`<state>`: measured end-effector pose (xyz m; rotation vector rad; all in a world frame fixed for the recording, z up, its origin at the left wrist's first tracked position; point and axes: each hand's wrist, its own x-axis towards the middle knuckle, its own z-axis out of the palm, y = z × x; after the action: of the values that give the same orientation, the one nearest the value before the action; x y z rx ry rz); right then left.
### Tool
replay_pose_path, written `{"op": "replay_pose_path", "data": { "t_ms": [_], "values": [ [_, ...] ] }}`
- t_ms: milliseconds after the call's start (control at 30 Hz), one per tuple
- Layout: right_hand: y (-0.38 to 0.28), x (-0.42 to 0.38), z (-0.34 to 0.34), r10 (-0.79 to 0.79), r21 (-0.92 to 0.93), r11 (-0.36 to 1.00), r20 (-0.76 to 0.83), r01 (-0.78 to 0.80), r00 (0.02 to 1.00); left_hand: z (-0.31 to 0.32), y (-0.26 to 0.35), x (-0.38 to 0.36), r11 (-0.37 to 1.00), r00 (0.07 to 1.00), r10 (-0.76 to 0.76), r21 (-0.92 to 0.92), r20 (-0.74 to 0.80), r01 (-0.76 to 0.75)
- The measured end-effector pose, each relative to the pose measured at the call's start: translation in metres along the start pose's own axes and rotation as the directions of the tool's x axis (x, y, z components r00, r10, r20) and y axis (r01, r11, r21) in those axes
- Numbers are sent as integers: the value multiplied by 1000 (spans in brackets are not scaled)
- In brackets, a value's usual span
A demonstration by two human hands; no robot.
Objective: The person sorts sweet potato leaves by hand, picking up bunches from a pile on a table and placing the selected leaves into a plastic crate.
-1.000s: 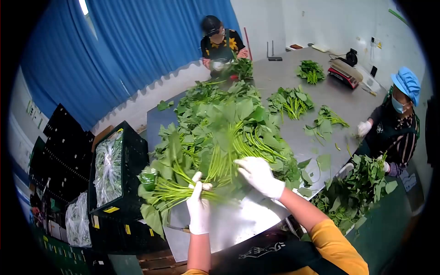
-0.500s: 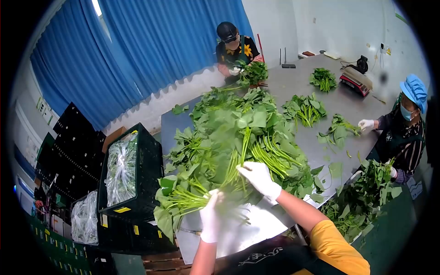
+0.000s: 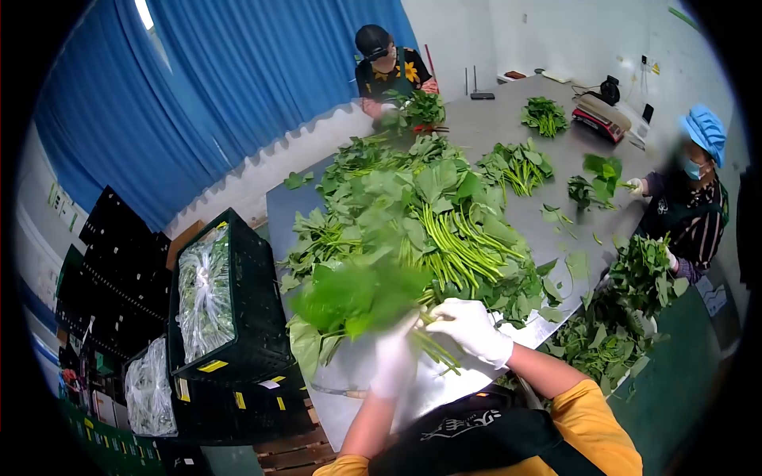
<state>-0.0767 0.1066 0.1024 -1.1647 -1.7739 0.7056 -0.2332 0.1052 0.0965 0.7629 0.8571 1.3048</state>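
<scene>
My left hand (image 3: 394,361), white-gloved and blurred, is closed around a bunch of leafy greens (image 3: 357,297). The leaves point away to the left, and cut stems stick out to the right below my fingers. Close beside it, my right hand (image 3: 474,333), also gloved, pinches the stems of the same bunch. Just beyond both hands lies a big heap of leafy greens (image 3: 444,186), its long green stems turned toward me. A knife (image 3: 341,391) rests near the table's front edge, partly hidden by my left forearm.
The metal table (image 3: 496,119) carries smaller bunches (image 3: 544,117) and a red scale (image 3: 601,119). One person (image 3: 393,75) works at the far side, another (image 3: 690,202) at the right with greens. Dark crates (image 3: 262,317) with bagged greens stand left.
My left hand has moved right, bringing the bunch beside my right hand. My right hand has come back toward me from the heap. The person at right has lifted some leaves.
</scene>
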Motion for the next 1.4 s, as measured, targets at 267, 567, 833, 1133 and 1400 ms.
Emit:
{"op": "replay_pose_path", "data": {
  "t_ms": [267,567,833,1133,1400],
  "values": [
    [19,-69,-59,540,705,687,-331,-178,774,-5,13,16,998,948,69,29,-310,-63],
    [91,-8,-106,31,-469,826,-516,-313,856,-22,19,22,995,958,103,44,-269,-95],
    [58,30,-126,320,-68,926,-373,-370,871,-18,36,1,928,901,366,16,-233,-373],
    [1,-17,-43,-51,-175,985,-351,-12,935,6,38,0,1000,987,-14,-6,-159,14],
    [9,-41,-7,-444,-552,799,-271,240,854,13,31,3,998,995,-48,-48,-85,44]
  ]
}}
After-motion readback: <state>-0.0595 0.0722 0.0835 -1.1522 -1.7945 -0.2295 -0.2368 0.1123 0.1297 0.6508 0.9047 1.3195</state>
